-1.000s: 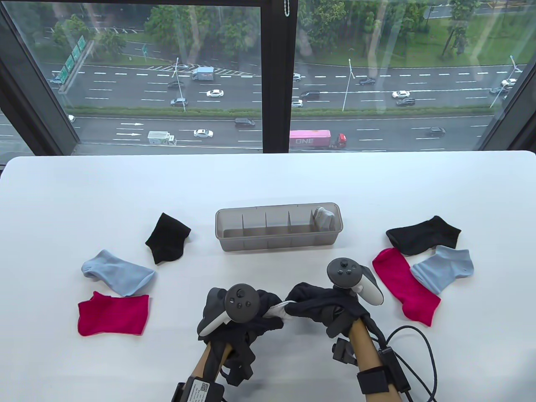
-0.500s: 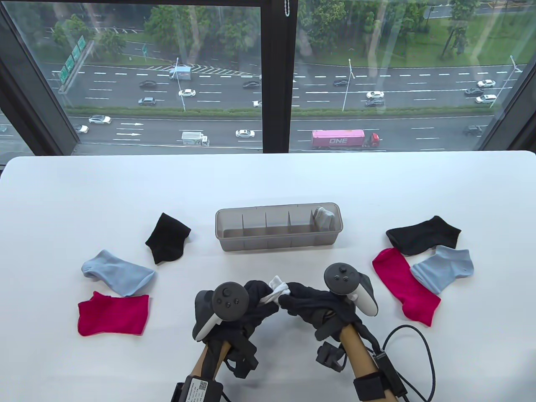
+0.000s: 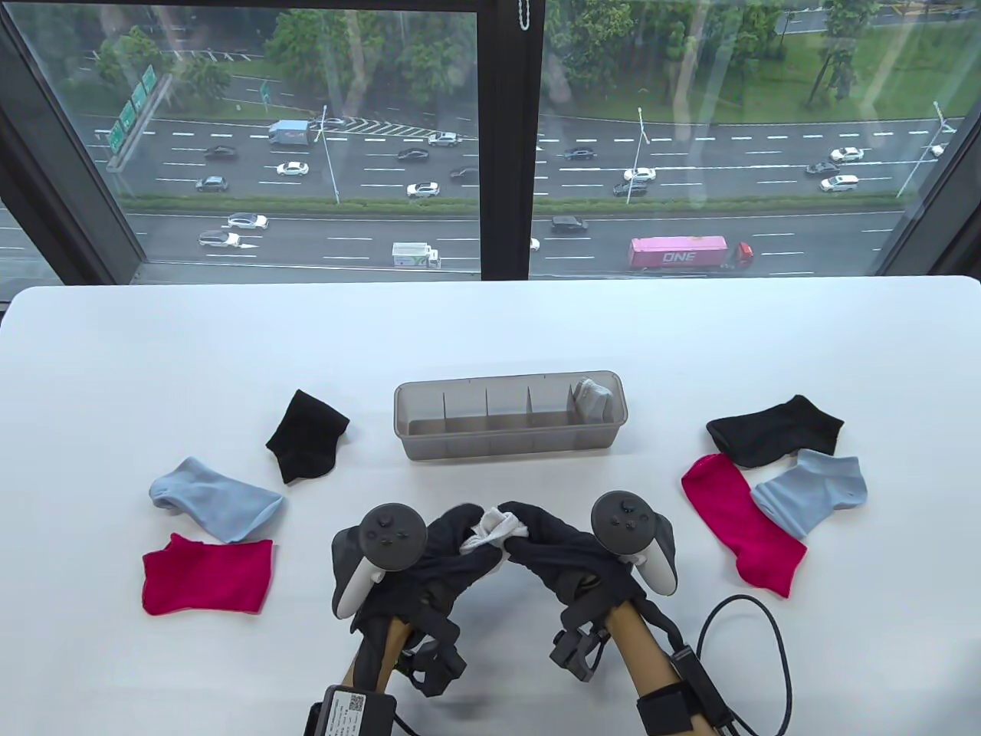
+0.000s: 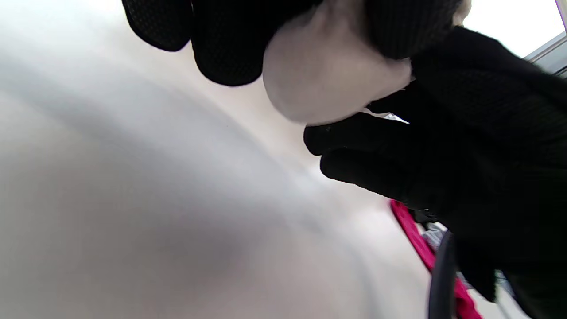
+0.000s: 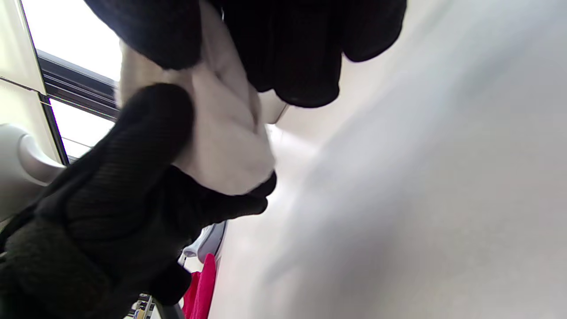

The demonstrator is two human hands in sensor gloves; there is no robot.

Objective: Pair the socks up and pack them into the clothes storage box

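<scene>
- The left hand point(image 3: 441, 548) and the right hand point(image 3: 563, 548) meet at the near middle of the white table point(image 3: 490, 337), fingers of both curled round 1 bunched white sock bundle point(image 3: 494, 530) held between them.
- In the left wrist view the bundle point(image 4: 328, 75) shows as a pale rounded lump pinched under dark gloved fingers point(image 4: 226, 48); in the right wrist view it point(image 5: 221, 133) sits wedged between thumb and fingers point(image 5: 292, 53).
- A tracker point(image 3: 383, 540) sits on the back of the left hand, another point(image 3: 632, 533) on the right.
- Near left lies a magenta sock point(image 3: 207, 575), with a light blue sock point(image 3: 214, 498) just beyond it.
- Near right, a second magenta sock point(image 3: 739, 521) lies with a light blue sock point(image 3: 816, 487) overlapping its edge.
- Further out, 1 black sock point(image 3: 306, 433) lies on the left, and another black sock point(image 3: 774, 429) lies on the right.
- Past the hands, in the middle, stands the grey clothes storage box point(image 3: 510, 445), divided into compartments; its rightmost one holds a grey sock pair point(image 3: 594, 395).
</scene>
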